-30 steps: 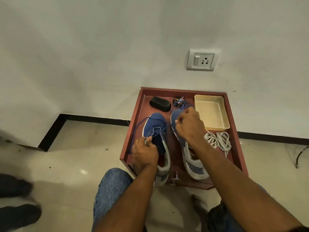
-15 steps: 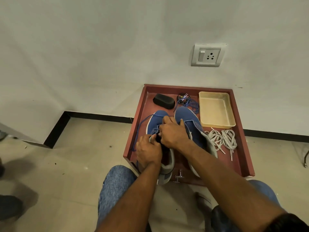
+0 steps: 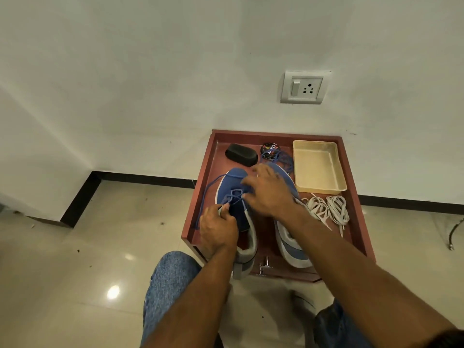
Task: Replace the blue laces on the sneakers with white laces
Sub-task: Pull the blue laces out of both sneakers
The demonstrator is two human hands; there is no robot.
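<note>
Two blue sneakers with grey heels stand side by side in a red wooden tray [image 3: 200, 187]. My left hand [image 3: 218, 229] grips the side of the left sneaker [image 3: 232, 180] by its collar. My right hand [image 3: 272, 194] reaches across and pinches the blue lace [image 3: 209, 193] at the lower eyelets; a long loop of the lace trails over the tray's left rim. The right sneaker [image 3: 292, 249] lies partly under my right wrist. Two bundles of white laces [image 3: 329, 209] rest to its right. Another loose blue lace [image 3: 285, 159] lies by the toe.
At the back of the tray are a black shoe brush [image 3: 241, 151], a round polish tin [image 3: 270, 148] and a cream plastic tray [image 3: 317, 167]. A metal latch [image 3: 265, 266] sits on the front edge. My knees in jeans [image 3: 170, 285] are below; a wall socket [image 3: 303, 87] is above.
My right hand came from over the right sneaker's toe to the left sneaker's laces, then shifted slightly toward the toe. My left hand kept its hold on the left sneaker.
</note>
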